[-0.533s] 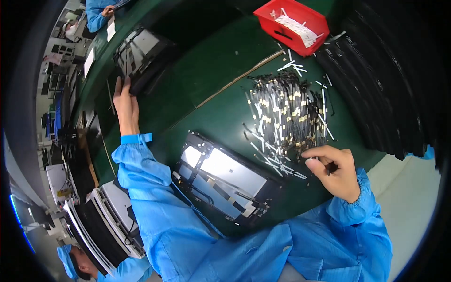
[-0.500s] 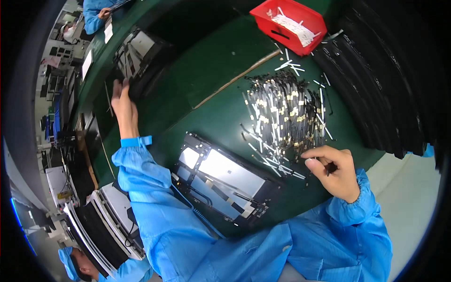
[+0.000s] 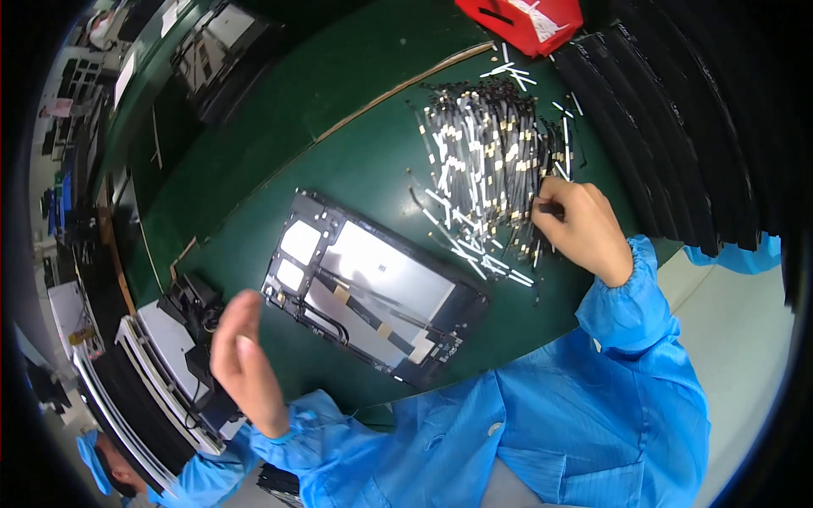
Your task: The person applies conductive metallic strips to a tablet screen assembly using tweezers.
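My left hand (image 3: 246,366) is lifted near the lower left, its fingers stretched out and slightly blurred, with nothing in it. To its right lies an opened tablet-like device (image 3: 395,269), its silver plate, black ribbon cable and small boards exposed. My right hand (image 3: 586,230) is closed in a pinch at the right edge of a heap of thin black flex cables (image 3: 495,152). These carry white strips and gold-coloured ends. Whatever is between its fingertips is too small and shaded to make out.
At the far right stands a red bin (image 3: 529,21) holding white strips. Long black stacked trays (image 3: 669,127) line the right side. Another dark device stack (image 3: 224,59) sits far left. A blue-capped person (image 3: 118,464) is at lower left, near metal racks (image 3: 161,381).
My left hand has come back from the far left toward me, beside the device. My right hand has moved onto the cable heap's right edge. The whole view has shifted.
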